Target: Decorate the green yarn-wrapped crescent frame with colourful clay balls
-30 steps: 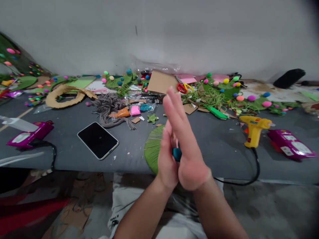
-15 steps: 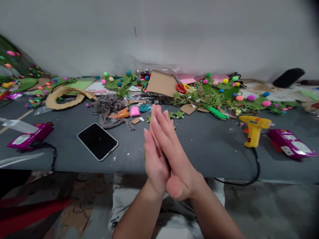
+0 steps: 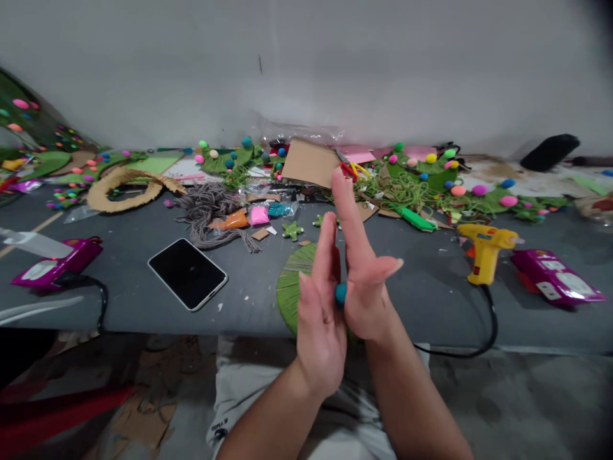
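Rolling step: a small teal clay ball is pressed between the flat palms of the left hand and right hand, fingers extended, neither grip curled closed, above the green yarn-wound disc on the table. Next move likely calls for even, light palm pressure to keep the ball round.

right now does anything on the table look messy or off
Yes. Green yarn lies tangled among loose pom-poms and cardboard scraps along the wall, and the yellow glue gun cord droops over the table edge.
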Action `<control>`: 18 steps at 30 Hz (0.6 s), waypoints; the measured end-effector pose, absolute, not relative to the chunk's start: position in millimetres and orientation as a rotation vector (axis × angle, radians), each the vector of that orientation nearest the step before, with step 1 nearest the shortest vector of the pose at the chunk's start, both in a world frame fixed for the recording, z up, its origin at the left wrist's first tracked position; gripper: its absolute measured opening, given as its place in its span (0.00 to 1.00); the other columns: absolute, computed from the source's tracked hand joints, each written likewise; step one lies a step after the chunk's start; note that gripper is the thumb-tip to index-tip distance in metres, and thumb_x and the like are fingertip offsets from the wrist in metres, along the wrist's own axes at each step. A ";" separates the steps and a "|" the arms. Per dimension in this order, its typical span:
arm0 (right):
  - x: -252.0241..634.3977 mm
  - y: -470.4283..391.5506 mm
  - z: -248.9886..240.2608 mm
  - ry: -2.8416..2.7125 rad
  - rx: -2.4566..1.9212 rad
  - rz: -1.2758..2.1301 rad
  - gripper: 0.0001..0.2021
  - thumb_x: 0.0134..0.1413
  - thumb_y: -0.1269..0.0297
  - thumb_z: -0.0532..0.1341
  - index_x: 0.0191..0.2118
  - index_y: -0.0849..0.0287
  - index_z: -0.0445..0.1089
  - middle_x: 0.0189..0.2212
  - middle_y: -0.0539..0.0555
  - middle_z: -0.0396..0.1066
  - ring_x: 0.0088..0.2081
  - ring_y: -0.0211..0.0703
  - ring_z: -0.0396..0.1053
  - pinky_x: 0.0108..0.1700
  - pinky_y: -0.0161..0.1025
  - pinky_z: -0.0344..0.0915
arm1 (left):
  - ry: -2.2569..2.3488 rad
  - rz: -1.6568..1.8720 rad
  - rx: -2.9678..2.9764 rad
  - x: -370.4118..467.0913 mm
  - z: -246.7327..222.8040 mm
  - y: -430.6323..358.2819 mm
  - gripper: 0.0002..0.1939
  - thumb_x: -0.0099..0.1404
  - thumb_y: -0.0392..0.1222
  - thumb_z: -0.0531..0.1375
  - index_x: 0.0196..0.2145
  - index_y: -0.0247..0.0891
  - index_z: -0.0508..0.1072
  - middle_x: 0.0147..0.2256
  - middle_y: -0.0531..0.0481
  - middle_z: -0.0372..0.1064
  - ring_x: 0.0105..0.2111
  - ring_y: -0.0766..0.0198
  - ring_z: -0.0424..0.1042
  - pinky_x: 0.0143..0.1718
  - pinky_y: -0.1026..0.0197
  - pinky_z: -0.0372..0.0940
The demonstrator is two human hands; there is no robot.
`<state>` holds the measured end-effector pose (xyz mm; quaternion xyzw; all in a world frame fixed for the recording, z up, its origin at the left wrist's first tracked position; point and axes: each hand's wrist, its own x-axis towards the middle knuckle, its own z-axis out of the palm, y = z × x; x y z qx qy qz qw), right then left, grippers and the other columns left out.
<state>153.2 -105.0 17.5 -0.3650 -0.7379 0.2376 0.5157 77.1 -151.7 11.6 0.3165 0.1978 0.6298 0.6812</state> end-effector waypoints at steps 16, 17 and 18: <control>155.7 -123.8 -13.1 -1.873 -0.736 0.680 0.45 0.63 0.26 0.38 0.79 0.40 0.30 0.79 0.39 0.25 0.79 0.57 0.25 0.79 0.62 0.36 | 0.514 1.571 0.707 72.0 22.4 -146.5 0.35 0.77 0.67 0.38 0.67 0.52 0.69 0.73 0.61 0.54 0.77 0.55 0.37 0.78 0.54 0.43; 153.0 -127.0 -13.3 -1.878 -0.742 0.688 0.46 0.61 0.25 0.35 0.79 0.41 0.28 0.79 0.40 0.25 0.79 0.57 0.26 0.79 0.61 0.39 | 0.527 1.576 0.687 71.9 23.1 -145.0 0.35 0.77 0.66 0.39 0.68 0.52 0.68 0.73 0.61 0.54 0.77 0.55 0.37 0.78 0.54 0.43; 149.7 -130.4 -13.2 -1.876 -0.761 0.688 0.48 0.59 0.25 0.31 0.79 0.42 0.27 0.79 0.41 0.24 0.79 0.57 0.27 0.79 0.60 0.41 | 0.539 1.575 0.667 72.0 23.7 -143.6 0.35 0.77 0.66 0.39 0.69 0.52 0.67 0.73 0.61 0.55 0.77 0.56 0.38 0.77 0.55 0.44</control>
